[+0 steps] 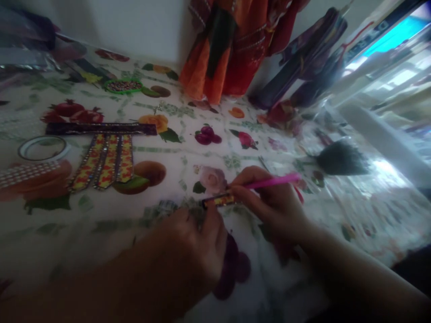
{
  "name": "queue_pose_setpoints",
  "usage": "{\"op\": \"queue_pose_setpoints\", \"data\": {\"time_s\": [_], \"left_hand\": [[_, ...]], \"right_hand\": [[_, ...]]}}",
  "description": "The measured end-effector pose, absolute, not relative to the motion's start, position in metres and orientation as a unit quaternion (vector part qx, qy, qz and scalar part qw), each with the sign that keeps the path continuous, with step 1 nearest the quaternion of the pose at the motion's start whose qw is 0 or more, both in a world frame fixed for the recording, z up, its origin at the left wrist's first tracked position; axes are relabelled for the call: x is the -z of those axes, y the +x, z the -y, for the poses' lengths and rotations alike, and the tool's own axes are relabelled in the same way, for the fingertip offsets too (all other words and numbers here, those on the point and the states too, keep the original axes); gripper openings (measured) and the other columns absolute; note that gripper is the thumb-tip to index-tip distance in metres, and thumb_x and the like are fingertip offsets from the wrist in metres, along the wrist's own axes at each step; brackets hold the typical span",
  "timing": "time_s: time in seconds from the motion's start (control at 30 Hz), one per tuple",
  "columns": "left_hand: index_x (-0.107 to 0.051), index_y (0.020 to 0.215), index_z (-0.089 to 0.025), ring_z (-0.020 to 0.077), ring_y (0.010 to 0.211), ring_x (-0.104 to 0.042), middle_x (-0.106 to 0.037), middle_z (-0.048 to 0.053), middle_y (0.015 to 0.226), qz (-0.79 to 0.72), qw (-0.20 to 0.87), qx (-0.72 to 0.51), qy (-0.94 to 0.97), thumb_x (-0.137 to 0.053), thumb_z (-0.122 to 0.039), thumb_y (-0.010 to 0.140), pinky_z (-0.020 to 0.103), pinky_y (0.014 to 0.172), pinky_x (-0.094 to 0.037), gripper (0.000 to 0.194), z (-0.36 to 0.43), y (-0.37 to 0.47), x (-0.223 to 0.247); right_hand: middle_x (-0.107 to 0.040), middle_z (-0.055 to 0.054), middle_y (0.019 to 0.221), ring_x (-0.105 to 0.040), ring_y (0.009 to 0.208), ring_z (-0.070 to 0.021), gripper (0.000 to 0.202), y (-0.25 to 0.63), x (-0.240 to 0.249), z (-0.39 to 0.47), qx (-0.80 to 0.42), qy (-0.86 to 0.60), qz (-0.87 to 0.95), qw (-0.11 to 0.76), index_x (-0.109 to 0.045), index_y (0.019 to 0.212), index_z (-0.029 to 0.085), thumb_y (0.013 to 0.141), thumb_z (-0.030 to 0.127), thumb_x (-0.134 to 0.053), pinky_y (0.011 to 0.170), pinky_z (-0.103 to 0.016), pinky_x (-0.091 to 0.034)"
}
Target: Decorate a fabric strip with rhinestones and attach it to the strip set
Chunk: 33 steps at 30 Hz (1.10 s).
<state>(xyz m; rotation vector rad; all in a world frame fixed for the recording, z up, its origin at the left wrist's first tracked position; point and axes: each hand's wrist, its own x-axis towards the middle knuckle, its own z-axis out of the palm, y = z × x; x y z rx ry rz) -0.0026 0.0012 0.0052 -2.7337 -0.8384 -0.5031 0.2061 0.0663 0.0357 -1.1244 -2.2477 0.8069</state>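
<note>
A small dark-edged strip (222,200) with a yellow and red pattern lies between my two hands. My left hand (198,244) is closed, its fingertips pinching or pressing the strip's left end; the exact hold is hidden. In my right hand (274,202) is a thin pink pen-like stick (269,181), gripped between thumb and fingers. Its tip is hidden by the fingertips, right above the strip's right end. To the left lie several similar patterned strips (109,161) edged with shiny stones, their tops meeting a dark purple band (101,129).
A fruit-printed cloth (188,170) covers the table. On the left are a white tape roll (43,148) and a sheet of pearl-like beads (28,174). A green dish of small beads (123,86) stands behind. Orange-red fabric (218,54) hangs at the back; clear plastic (377,215) lies right.
</note>
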Motion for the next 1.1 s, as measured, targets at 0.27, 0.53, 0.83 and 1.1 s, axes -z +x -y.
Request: {"op": "queue_pose_setpoints", "data": {"time_s": [0.27,0.53,0.83,1.1], "left_hand": [[-0.069,0.107,-0.001,0.0236,0.052,-0.061,-0.070,0.026,0.112,0.287,0.140,0.178,-0.931,-0.059,-0.013,0.081,0.036,0.043,-0.045,0.031,-0.0048,-0.0029,-0.0042],[-0.065,0.113,0.001,0.0252,0.059,-0.065,-0.066,0.029,0.117,0.292,0.139,0.184,-0.928,-0.056,-0.014,0.086,0.036,0.045,-0.044,0.033,-0.0026,-0.0035,-0.0019],[-0.069,0.110,0.000,0.0250,0.055,-0.063,-0.067,0.029,0.117,0.289,0.133,0.165,-0.933,-0.061,-0.015,0.079,0.036,0.044,-0.043,0.035,-0.0020,-0.0028,-0.0068],[-0.071,0.105,-0.001,0.0248,0.052,-0.060,-0.069,0.027,0.112,0.285,0.134,0.182,-0.932,-0.055,-0.010,0.074,0.036,0.043,-0.041,0.036,-0.0043,-0.0029,-0.0079]], "right_hand": [[-0.063,-0.001,0.084,-0.061,0.079,-0.0158,0.005,0.2108,-0.0291,-0.0602,-0.289,-0.418,0.826,0.243,-0.063,0.093,0.023,0.094,0.020,-0.059,0.070,-0.030,-0.051],[-0.064,-0.002,0.088,-0.062,0.081,-0.0159,0.004,0.2107,-0.0272,-0.0592,-0.311,-0.424,0.818,0.235,-0.062,0.095,0.022,0.095,0.023,-0.058,0.070,-0.030,-0.051],[-0.065,-0.002,0.089,-0.063,0.081,-0.0150,0.003,0.2073,-0.0261,-0.0585,-0.292,-0.418,0.829,0.231,-0.062,0.095,0.021,0.095,0.021,-0.058,0.070,-0.028,-0.052],[-0.066,-0.003,0.090,-0.064,0.083,-0.0171,0.004,0.2061,-0.0244,-0.0579,-0.279,-0.413,0.837,0.225,-0.062,0.097,0.022,0.094,0.022,-0.059,0.071,-0.030,-0.052]]}}
